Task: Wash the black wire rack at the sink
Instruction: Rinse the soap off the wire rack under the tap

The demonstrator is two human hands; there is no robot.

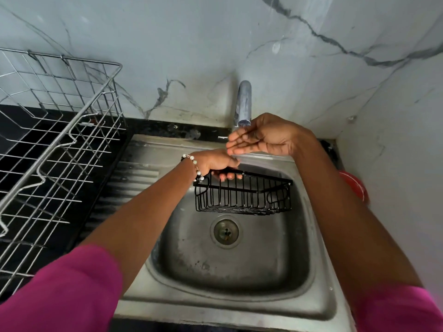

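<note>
A black wire rack (pixel 243 196) hangs over the steel sink (pixel 318 248), above the drain (pixel 224 233). My left hand (pixel 213 164), with a bead bracelet on the wrist, grips the rack's back top rail, fingers curled round it. My right hand (pixel 261 136) is held palm up, fingers straight and cupped, directly under the spout of the chrome tap (pixel 244 101). It holds nothing. No stream of water is plainly visible.
A large silver wire dish rack (pixel 55 130) stands on the black counter at the left, beside the sink's ribbed drainboard (pixel 134 178). A red object (pixel 354 188) sits at the sink's right edge against the marble wall.
</note>
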